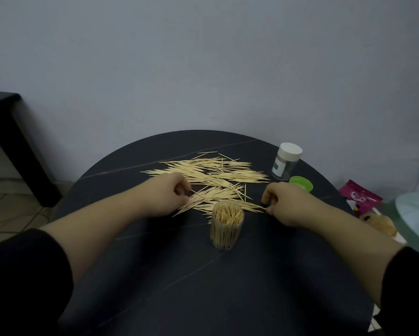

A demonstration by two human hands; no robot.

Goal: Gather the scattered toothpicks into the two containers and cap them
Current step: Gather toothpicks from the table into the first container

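Observation:
A pile of scattered wooden toothpicks [211, 178] lies across the far half of the round black table [203, 275]. A clear open container [226, 224], packed with upright toothpicks, stands in front of the pile. A second clear container [286, 161] with a white cap on it stands at the back right. A loose green cap [300, 183] lies just in front of it. My left hand [169, 197] pinches toothpicks at the pile's left edge. My right hand [283, 204] pinches the tips of toothpicks at the pile's right edge.
A pink packet [360, 196], a pale round plate [417, 214] and a brownish object [380, 223] sit off the table's right edge. A dark bench [7, 132] stands at the left by the wall. Tiled floor shows below it.

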